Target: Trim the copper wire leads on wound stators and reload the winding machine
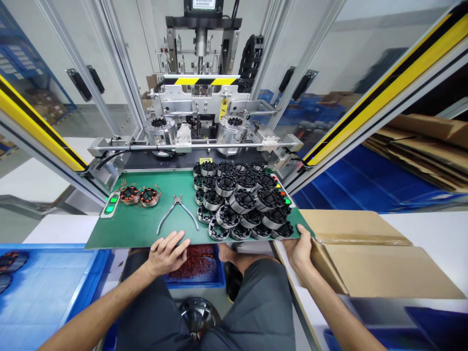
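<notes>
My left hand (166,253) lies flat on the near edge of the green work mat (139,226), fingers spread, holding nothing. Pliers (178,211) lie on the mat just beyond it. My right hand (300,248) rests at the mat's near right corner, its fingers hooked over the edge beside a stack of several black and silver stator rings (241,200). Two copper-wound stators (140,196) sit on the mat's left side.
A winding machine (199,117) with two round fixtures stands behind the mat. Green push buttons (110,204) sit at the mat's left. Flattened cardboard boxes (365,253) lie to the right. A blue bin of red scraps (199,265) is under the table, and a blue tray (40,287) lies left.
</notes>
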The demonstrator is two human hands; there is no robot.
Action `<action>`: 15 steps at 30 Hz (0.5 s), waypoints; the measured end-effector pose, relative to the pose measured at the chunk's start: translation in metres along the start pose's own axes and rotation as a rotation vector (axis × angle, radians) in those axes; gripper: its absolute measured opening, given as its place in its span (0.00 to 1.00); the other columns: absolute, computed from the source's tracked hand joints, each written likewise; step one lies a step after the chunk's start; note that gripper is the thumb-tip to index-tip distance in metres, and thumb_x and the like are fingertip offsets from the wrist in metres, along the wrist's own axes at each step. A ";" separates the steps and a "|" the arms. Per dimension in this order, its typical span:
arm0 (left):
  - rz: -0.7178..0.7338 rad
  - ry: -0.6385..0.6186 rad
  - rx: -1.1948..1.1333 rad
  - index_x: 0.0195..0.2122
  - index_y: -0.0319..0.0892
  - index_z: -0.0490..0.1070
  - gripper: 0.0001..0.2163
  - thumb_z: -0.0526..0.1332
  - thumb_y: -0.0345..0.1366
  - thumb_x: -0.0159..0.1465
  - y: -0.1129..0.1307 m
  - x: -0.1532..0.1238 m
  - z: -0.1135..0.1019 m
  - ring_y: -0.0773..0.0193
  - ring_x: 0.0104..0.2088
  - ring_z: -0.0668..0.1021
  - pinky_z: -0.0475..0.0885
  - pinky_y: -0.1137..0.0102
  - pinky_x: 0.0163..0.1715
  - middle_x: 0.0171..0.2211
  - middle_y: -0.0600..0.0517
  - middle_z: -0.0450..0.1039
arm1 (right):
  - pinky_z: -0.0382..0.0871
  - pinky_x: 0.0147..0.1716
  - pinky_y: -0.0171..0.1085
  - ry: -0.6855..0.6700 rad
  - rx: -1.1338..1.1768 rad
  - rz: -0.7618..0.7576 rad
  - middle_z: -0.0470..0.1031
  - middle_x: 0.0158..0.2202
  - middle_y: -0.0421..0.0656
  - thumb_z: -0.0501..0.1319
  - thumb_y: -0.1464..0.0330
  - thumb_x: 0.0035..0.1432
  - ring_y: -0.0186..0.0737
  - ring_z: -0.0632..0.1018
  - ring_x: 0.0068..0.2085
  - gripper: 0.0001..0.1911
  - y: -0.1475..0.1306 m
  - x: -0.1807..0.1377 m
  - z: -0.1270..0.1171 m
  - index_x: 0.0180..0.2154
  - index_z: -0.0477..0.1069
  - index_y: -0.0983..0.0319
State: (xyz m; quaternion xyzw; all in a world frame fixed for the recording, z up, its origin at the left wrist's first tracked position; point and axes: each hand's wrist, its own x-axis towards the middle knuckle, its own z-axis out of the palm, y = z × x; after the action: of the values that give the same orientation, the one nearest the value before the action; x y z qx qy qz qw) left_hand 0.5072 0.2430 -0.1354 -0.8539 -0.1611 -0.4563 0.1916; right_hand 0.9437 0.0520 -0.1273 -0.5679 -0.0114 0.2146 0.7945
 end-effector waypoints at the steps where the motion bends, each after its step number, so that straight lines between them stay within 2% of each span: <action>1: 0.000 0.000 0.001 0.62 0.55 0.85 0.17 0.73 0.39 0.73 0.000 0.000 0.000 0.58 0.61 0.84 0.61 0.61 0.76 0.52 0.52 0.93 | 0.87 0.60 0.50 -0.001 0.000 -0.005 0.91 0.54 0.43 0.72 0.45 0.52 0.56 0.84 0.65 0.31 0.000 0.000 0.000 0.52 0.84 0.54; 10: 0.003 -0.006 0.000 0.62 0.55 0.85 0.18 0.74 0.39 0.72 0.000 0.000 0.000 0.58 0.65 0.83 0.62 0.61 0.76 0.53 0.52 0.93 | 0.87 0.61 0.51 -0.008 0.011 -0.004 0.91 0.55 0.44 0.72 0.46 0.52 0.57 0.85 0.63 0.32 -0.001 -0.002 0.002 0.53 0.84 0.55; 15: -0.001 -0.015 0.003 0.67 0.57 0.84 0.25 0.77 0.39 0.68 0.000 -0.005 0.001 0.57 0.69 0.82 0.62 0.60 0.75 0.57 0.54 0.92 | 0.87 0.60 0.49 0.001 0.009 -0.001 0.90 0.55 0.44 0.73 0.45 0.50 0.56 0.84 0.64 0.30 -0.001 -0.002 0.002 0.50 0.84 0.55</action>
State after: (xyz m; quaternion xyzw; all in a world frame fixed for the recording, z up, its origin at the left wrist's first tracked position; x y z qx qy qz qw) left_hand 0.5057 0.2433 -0.1402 -0.8571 -0.1634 -0.4495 0.1914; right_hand 0.9419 0.0530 -0.1252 -0.5645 -0.0104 0.2142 0.7971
